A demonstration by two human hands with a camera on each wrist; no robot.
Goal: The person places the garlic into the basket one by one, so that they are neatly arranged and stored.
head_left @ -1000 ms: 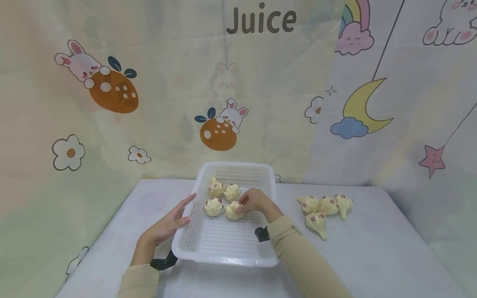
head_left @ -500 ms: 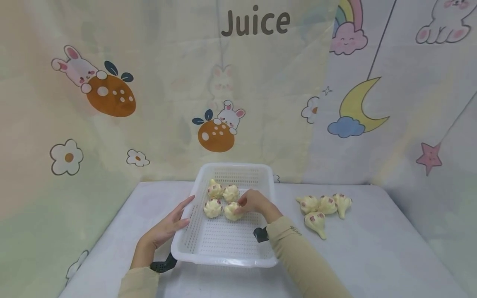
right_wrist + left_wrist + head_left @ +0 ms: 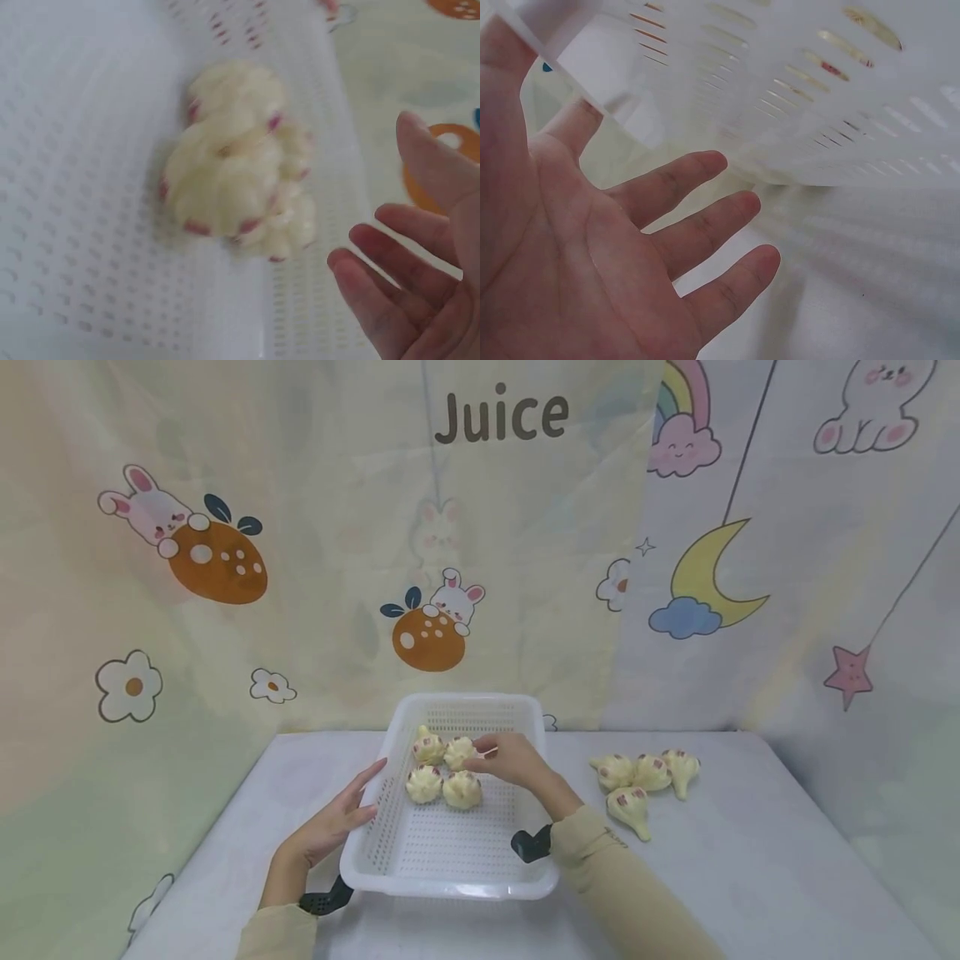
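Several garlic bulbs (image 3: 462, 791) with purple patches sit together in the left part of a white perforated basket (image 3: 442, 887). My right hand (image 3: 517, 760) hovers over the basket, just right of the bulbs; in the right wrist view its fingers (image 3: 375, 300) are spread and apart from the blurred garlic. At the basket's left side is my left hand (image 3: 337, 814), its fingertips at the rim. The left wrist view shows three of its fingers (image 3: 705, 232) extended beside the slotted wall, while thumb and index finger are near the rim.
On the white table (image 3: 720, 877), right of the basket, lies a second group of garlic bulbs (image 3: 628, 810). A printed cloth (image 3: 525, 568) hangs behind the table and at its sides. Dark wrist mounts (image 3: 531, 843) jut from under both sleeves.
My right hand has let go of the nearest garlic bulb on the right and lifted away from it. The left hand stays at the basket's side. The head view has shifted slightly.
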